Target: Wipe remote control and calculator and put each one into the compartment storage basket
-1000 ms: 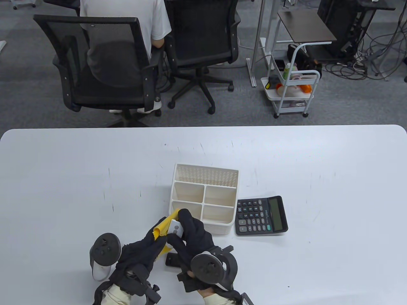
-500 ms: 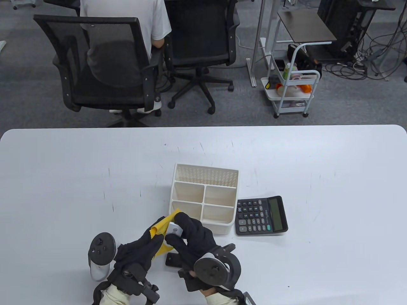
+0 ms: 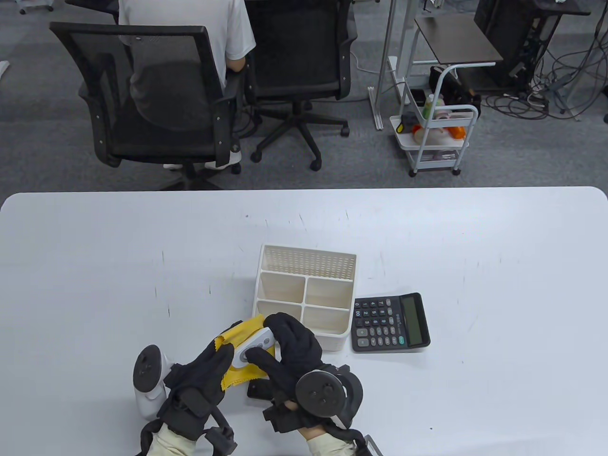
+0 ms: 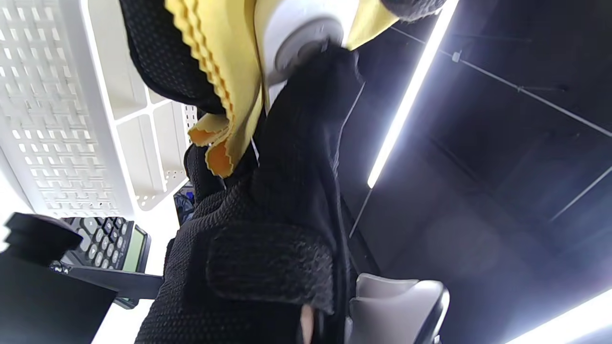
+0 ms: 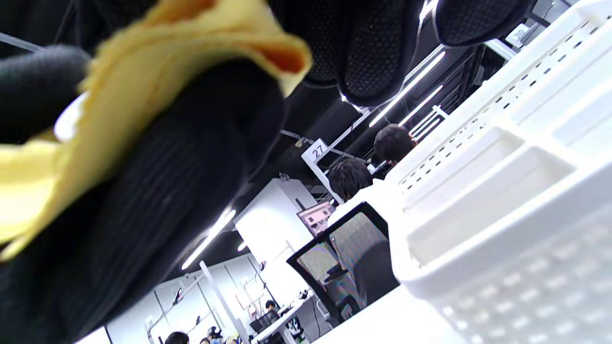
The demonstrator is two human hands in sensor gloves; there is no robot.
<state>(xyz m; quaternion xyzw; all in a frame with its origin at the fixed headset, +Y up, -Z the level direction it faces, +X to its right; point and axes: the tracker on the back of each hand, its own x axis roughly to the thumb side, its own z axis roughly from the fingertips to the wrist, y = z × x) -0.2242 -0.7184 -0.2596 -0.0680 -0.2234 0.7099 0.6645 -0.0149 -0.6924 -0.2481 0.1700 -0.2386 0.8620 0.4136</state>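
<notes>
My right hand [image 3: 274, 343] grips a small white remote control [image 3: 251, 349] just above the table, fingers curled over its far end and thumb on its face. My left hand [image 3: 224, 354] holds a yellow cloth [image 3: 237, 336] against the remote's left side and underside. In the left wrist view the cloth [image 4: 224, 71] hangs beside the remote [image 4: 296, 33]. The white compartment basket [image 3: 306, 249] stands right behind the hands, its compartments bare. A black calculator [image 3: 390, 322] lies flat to the basket's right, untouched. The right wrist view shows the cloth [image 5: 143, 71] and the basket [image 5: 502, 215] close by.
A small dark object [image 3: 256, 390] lies on the white table [image 3: 475, 261] under my hands. Beyond the far edge stand two black office chairs [image 3: 156, 95], one with a person seated, and a white trolley [image 3: 437, 137].
The remote has tipped from nearly on edge to face up, showing more of its buttons. The cloth has slid left and under it. Both hands shifted slightly.
</notes>
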